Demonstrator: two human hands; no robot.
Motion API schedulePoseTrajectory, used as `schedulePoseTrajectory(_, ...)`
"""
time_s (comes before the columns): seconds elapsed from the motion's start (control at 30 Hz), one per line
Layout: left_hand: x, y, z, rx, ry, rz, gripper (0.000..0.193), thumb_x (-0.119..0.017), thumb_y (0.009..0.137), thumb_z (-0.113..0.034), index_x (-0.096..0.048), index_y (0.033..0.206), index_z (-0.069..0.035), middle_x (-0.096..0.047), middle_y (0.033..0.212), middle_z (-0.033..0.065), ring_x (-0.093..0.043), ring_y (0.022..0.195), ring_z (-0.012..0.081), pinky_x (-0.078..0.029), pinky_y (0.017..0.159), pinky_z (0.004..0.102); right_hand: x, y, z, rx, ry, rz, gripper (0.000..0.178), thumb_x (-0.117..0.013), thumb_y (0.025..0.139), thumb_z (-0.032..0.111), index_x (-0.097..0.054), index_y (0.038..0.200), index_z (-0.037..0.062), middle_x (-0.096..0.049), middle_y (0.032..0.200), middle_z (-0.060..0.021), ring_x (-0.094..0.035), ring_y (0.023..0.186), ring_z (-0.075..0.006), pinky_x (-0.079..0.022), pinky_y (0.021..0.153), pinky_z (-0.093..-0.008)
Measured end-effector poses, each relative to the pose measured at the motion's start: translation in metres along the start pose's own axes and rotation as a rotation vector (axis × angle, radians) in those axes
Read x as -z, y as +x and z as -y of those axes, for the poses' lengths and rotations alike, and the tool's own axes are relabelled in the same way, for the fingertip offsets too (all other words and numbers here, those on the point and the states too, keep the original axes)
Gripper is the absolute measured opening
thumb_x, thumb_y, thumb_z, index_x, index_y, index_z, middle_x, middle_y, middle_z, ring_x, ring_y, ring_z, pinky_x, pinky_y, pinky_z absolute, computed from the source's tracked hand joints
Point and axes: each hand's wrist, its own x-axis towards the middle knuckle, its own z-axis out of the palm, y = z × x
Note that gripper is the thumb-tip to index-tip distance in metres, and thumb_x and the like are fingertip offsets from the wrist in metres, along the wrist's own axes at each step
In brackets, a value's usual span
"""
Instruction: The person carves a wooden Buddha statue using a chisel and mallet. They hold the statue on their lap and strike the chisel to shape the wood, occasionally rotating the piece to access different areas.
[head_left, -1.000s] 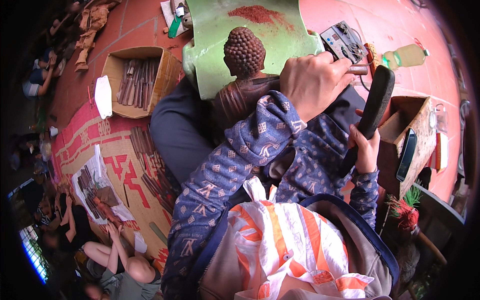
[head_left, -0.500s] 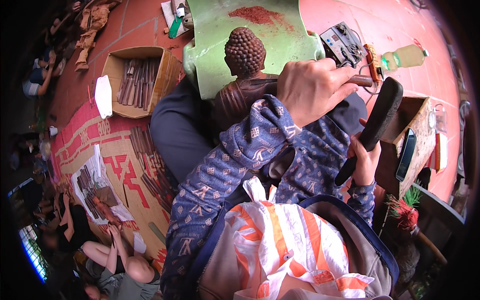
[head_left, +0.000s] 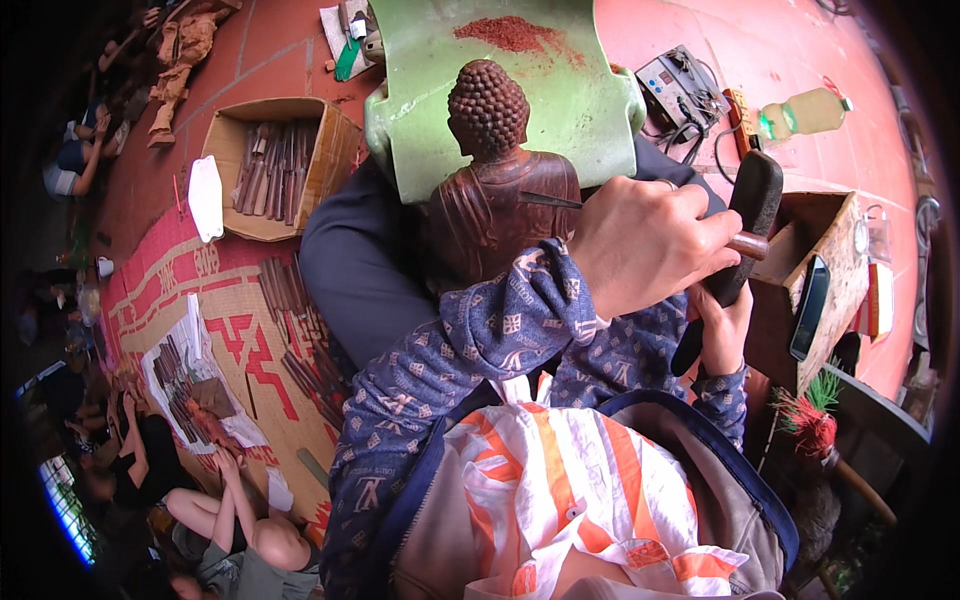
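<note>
Down-frame since earlier: thin-bladed tool — pinched in left hand, tip leftward over statue, handle crossing bar gripped by right hand.

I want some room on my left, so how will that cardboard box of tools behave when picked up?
Probably heavy for its size, since the cardboard box holds many tools. Its thin cardboard may flex. The tools look loose, so they could slide if it tilts.

plastic bottle, dark phone, orange power strip
</note>
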Motion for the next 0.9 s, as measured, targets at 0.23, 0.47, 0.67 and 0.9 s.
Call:
schedulePoseTrajectory(0.23,-0.006,0.009,0.033,0.067,0.029,-0.057,0.024,-0.068,0.08,-0.035,-0.07,0.094,-0.016,-0.059,0.066,0.0065,-0.062,0.059,0.0255,-0.047,0.051,0.0365,-0.004,0.002,0.008,-0.008,0.038,-0.024,0.038,-0.064,0.084,0.003,-0.051,0.119,-0.0041,-0.054,0.071,-0.0001,-0.048,0.054,-0.0059,-0.039,0.048,-0.0199)
schedulePoseTrajectory(0.47,0.004,0.007,0.032,0.023,-0.012,-0.124,0.026,-0.07,0.079,-0.034,-0.071,0.095,-0.014,-0.058,0.065,0.0068,-0.06,0.056,0.0251,-0.045,0.048,0.0358,-0.006,0.004,0.012,0.118,0.052,-0.086,0.036,-0.064,0.084,0.001,-0.052,0.118,-0.0037,-0.053,0.073,0.0005,-0.049,0.056,-0.0052,-0.04,0.05,-0.0198)
schedulePoseTrajectory(0.67,0.013,0.005,0.03,-0.04,-0.15,-0.166,0.026,-0.074,0.076,-0.029,-0.07,0.094,-0.011,-0.056,0.062,0.006,-0.058,0.053,0.0238,-0.043,0.046,0.0342,-0.011,-0.001,0.006,0.286,-0.144,-0.197,0.036,-0.066,0.083,-0.001,-0.053,0.116,-0.0029,-0.053,0.076,0.0011,-0.048,0.064,-0.0044,-0.04,0.059,-0.0193)
schedulePoseTrajectory(0.9,0.015,0.0,0.031,-0.041,-0.123,-0.096,0.026,-0.074,0.077,-0.029,-0.071,0.094,-0.01,-0.056,0.062,0.0062,-0.058,0.053,0.024,-0.044,0.047,0.0338,-0.02,-0.01,-0.001,0.249,-0.066,-0.202,0.034,-0.065,0.084,-0.001,-0.053,0.116,-0.0017,-0.055,0.081,-0.0005,-0.051,0.071,-0.0055,-0.043,0.065,-0.0201)
